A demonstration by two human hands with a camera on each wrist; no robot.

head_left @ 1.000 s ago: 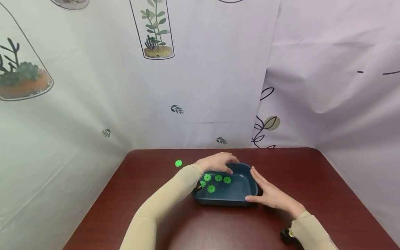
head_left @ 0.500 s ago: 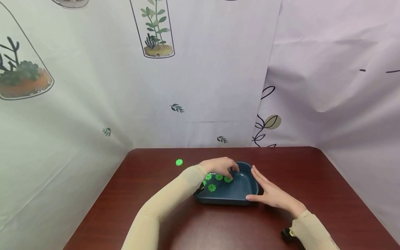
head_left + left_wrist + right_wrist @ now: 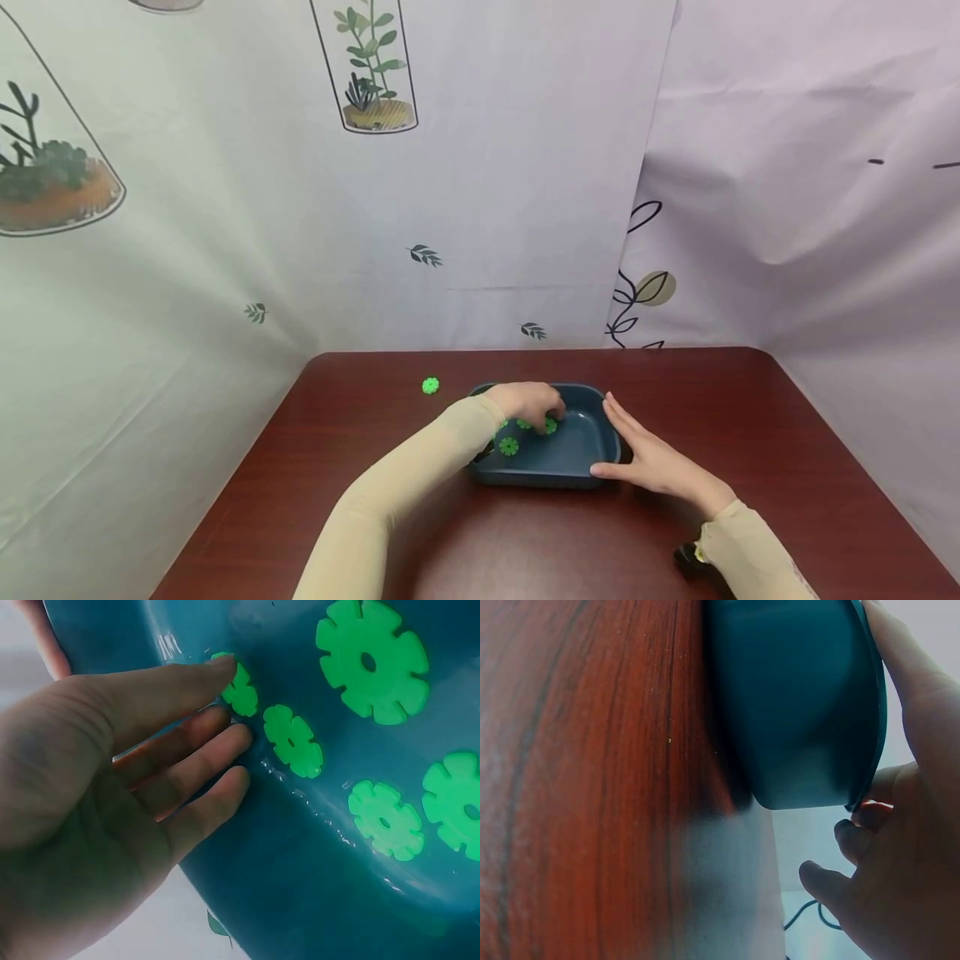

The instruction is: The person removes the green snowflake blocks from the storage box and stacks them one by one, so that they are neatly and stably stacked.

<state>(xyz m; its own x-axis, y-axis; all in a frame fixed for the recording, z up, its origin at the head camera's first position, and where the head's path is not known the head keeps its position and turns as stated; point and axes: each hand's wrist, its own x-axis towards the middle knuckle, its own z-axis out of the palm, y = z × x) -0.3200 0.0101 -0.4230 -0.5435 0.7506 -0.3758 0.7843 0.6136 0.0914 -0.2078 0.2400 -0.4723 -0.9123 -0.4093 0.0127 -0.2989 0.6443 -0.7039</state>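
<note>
A dark blue rectangular dish stands on the table with several green flower-shaped plastic discs lying in it. My left hand reaches inside, its fingers loosely bent. In the left wrist view its thumb tip overlaps the edge of one disc; a firm pinch does not show. That disc lies flat like its neighbours. My right hand holds the dish's right end, thumb at the front rim and fingertips towards the back corner. From the right wrist view, the dish's outer wall is beside the thumb. My left sleeve partly covers some discs.
One more green disc lies on the brown wooden table, left of the dish and near the back edge. Patterned white cloth hangs behind the table and on both sides. A thin dark cable shows beyond the table.
My left hand has come down from above the dish's back rim to the discs inside, its fingers bending more. The right hand stays on the dish. The head view tilts slightly.
</note>
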